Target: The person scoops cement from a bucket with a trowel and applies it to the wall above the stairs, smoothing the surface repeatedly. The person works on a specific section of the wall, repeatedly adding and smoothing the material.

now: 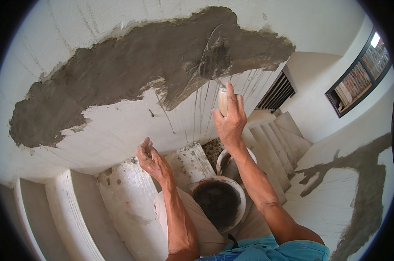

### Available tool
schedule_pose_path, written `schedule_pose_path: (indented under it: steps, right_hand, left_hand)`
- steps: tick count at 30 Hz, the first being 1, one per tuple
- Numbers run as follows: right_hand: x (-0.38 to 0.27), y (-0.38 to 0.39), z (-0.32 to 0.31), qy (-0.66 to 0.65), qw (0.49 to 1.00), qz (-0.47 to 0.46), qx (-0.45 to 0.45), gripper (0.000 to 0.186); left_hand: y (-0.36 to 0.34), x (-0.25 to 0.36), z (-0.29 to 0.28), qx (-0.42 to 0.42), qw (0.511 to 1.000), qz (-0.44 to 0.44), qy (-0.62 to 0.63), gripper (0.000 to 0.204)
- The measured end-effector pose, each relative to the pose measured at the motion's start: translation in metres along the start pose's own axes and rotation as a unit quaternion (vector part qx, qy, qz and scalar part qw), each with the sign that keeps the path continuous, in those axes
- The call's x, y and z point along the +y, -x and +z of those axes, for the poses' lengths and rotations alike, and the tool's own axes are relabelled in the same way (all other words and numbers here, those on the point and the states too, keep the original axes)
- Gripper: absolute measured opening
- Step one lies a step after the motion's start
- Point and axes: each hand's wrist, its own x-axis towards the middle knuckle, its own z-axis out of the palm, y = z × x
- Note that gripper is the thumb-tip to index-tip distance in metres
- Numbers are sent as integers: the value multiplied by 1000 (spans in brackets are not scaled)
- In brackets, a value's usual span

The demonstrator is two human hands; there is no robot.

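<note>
My right hand (pixel 232 119) grips the pale wooden handle of a trowel (pixel 216 54), with the index finger stretched along the handle. The trowel's blade is smeared grey and lies against a broad patch of grey mortar (pixel 136 56) on the white wall. The patch has ragged edges, and thin streaks run down below it. Lower and to the left, my left hand (pixel 154 163) is raised in front of the wall, loosely bent, with nothing in it. Between my forearms stands a bucket (pixel 242 204) holding dark grey mortar (pixel 216 203).
A second bucket (pixel 252 153) sits just beyond the first, partly behind my right forearm. Mortar-spattered stairs (pixel 127 200) run along the wall on both sides of me. At right, another wall carries a grey patch (pixel 366 187), below a dark-framed window (pixel 360 76).
</note>
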Motion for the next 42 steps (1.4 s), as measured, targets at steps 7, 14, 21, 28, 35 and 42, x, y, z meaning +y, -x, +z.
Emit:
schedule_pose_path:
  steps: [7, 14, 21, 28, 35, 42]
  right_hand:
    - [-20, 31, -12, -74, 990, -43, -109, 82]
    - [0, -1, -17, -54, 998, 20, -30, 82]
    - [-24, 19, -20, -98, 987, -19, -124, 84]
    - [-11, 6, -24, -104, 993, 12, -49, 83]
    - [-28, 8, -25, -114, 987, -14, -114, 83]
    - [-25, 3, -39, -139, 986, -12, -90, 81]
  left_hand:
    - [-1, -6, -1, 5, 1000, 15, 5, 31]
    - [-1, -7, -1, 9, 1000, 13, 7, 32]
    - [-1, -8, -1, -12, 1000, -2, 15, 38]
    - [-3, -8, -6, -23, 1000, 0, 1, 42]
    - [0, -4, 1, 3, 1000, 14, -8, 32]
    - [-1, -5, -1, 6, 1000, 12, -3, 32]
